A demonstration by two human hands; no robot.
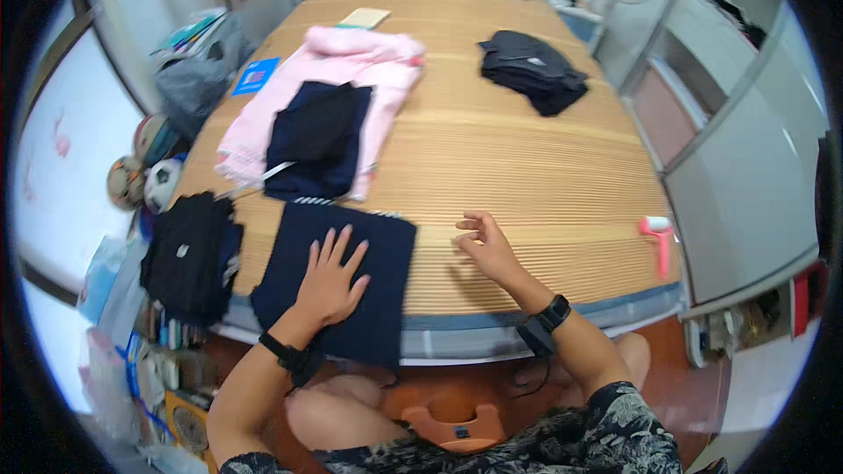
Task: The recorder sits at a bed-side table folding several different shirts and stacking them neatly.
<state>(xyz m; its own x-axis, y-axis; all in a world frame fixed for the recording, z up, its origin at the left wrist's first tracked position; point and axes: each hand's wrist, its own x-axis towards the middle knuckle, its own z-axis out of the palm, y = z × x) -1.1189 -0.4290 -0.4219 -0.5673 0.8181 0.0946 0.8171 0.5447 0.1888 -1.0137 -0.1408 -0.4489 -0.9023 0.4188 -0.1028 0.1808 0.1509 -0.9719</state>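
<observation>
- Navy cloth (386, 254): lies flat at the near left part of the slatted mat (544, 175), its lower part reaching past the mat's near edge. Striped trim shows along its far edge.
- Left hand (330, 279): palm down on the navy cloth, fingers spread wide — pressing or merely resting, cannot tell. Nothing gripped; dark band at the wrist.
- Right hand (486, 250): over the mat, to the right of the cloth and apart from it. Fingers partly curled, narrow gap between thumb and fingertips, nothing seen in it. Dark watch (554, 312) on the wrist.
- Black folded stack (184, 254): left of the navy cloth, at the mat's left edge.
- Pink cloth (391, 79): spread beyond the navy cloth; dark folded garments (316, 127) lie on top. Pale strip (266, 177) by their near left corner — kind unclear.
- Blue card (256, 76): beside the pink cloth's left edge.
- Dark grey pile (531, 70): far right part of the mat, well apart from both hands.
- Pink-handled roller (661, 250): near the mat's right edge, white head away from the person.
</observation>
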